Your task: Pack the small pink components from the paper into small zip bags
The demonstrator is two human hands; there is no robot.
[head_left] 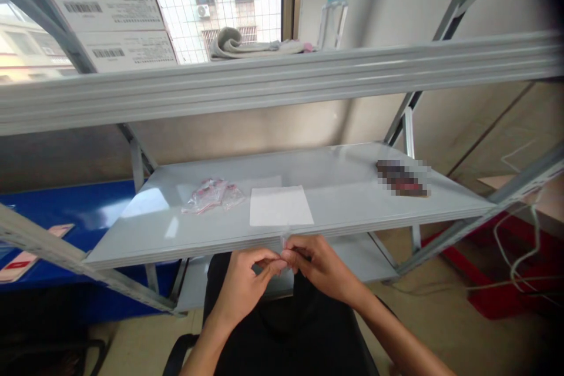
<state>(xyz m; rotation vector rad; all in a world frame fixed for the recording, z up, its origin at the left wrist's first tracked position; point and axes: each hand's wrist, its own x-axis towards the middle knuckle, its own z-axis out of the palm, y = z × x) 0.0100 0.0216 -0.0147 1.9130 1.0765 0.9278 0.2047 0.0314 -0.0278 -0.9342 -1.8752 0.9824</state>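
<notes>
Your two hands pinch one small clear plastic piece (285, 237) together

Your left hand (244, 286) and right hand (319, 266) meet just before the front edge of the grey metal shelf (132, 229); on this shelf lie a white paper sheet (281, 205), red-printed plastic packets (210, 195) beside it, and a blurred object (402, 178) well apart at right

Plain black clothing (273, 329), bare forearms (396, 329)
</notes>
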